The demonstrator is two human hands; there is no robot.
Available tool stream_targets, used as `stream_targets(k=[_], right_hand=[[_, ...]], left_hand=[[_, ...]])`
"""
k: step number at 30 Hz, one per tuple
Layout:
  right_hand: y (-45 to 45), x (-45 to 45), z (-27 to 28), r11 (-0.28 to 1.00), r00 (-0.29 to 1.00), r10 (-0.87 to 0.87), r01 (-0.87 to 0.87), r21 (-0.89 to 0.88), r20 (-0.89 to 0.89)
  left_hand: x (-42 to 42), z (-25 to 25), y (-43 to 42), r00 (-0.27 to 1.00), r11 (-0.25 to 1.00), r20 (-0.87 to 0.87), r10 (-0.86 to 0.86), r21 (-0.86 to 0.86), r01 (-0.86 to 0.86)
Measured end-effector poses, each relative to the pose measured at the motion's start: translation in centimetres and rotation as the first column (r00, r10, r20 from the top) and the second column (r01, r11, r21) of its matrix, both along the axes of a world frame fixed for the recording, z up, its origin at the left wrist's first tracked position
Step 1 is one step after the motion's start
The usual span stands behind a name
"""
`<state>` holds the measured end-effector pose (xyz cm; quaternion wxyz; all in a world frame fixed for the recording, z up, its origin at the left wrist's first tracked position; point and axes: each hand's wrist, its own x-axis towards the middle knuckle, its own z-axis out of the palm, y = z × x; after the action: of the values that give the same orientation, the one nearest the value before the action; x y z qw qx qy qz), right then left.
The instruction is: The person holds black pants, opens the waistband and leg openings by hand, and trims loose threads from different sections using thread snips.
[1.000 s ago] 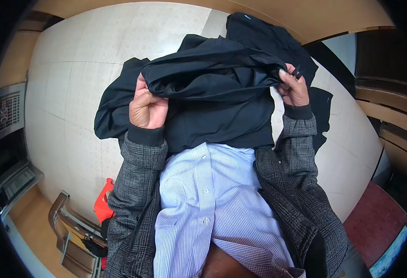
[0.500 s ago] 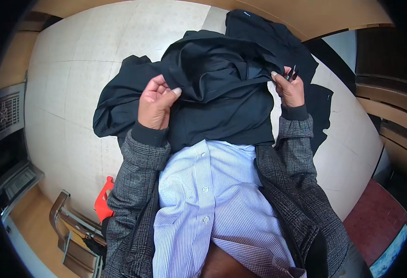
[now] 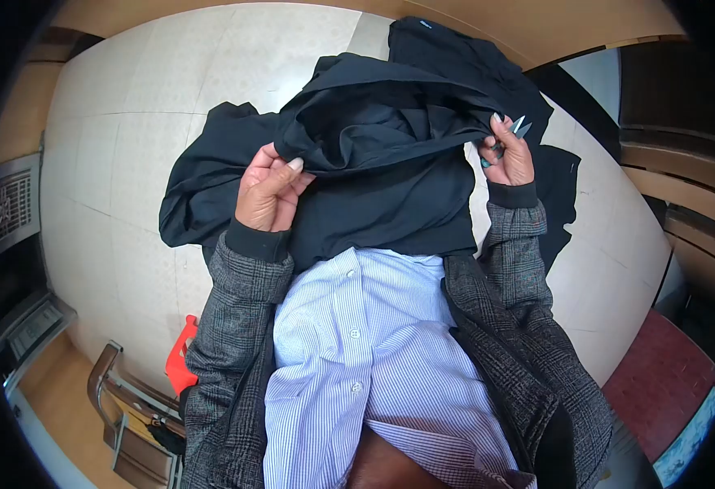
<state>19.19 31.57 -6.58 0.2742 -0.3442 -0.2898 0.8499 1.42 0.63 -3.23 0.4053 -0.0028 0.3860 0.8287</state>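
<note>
Black smooth-woven garment (image 3: 365, 147), just one in hand, held up at twelve o'clock over one pale, glossy work surface (image 3: 121, 155)! Two hands on it: left hand (image 3: 269, 187), at ten, pinching the near rim; right hand (image 3: 507, 151), at two, pinching the other end, clutching one pair of steel-bladed snips (image 3: 523, 127). One red plastic object (image 3: 181, 367), eight o'clock. Versus a second ago, the opening gapes wider, the blades flash brighter.
</note>
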Motion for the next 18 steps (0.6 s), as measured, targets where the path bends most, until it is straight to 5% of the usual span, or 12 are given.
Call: stream_targets(k=[5,11,18], right_hand=[[0.4,0.4,-0.4,0.996,0.987,0.049,-0.059,-0.060,-0.153],[0.2,0.7,0.3,0.997,0.989,0.031,-0.041,-0.069,-0.141],[0.1,1.5,0.0,0.991,0.990,0.125,-0.127,0.038,0.062]], left_hand=[[0.0,1.0,0.2,1.000,0.999,-0.008,0.014,0.044,-0.013],[-0.2,1.3,0.0,1.000,0.992,0.019,-0.016,0.123,0.013],[0.2,1.8,0.8,0.996,0.996,-0.001,0.085,-0.018,-0.085]])
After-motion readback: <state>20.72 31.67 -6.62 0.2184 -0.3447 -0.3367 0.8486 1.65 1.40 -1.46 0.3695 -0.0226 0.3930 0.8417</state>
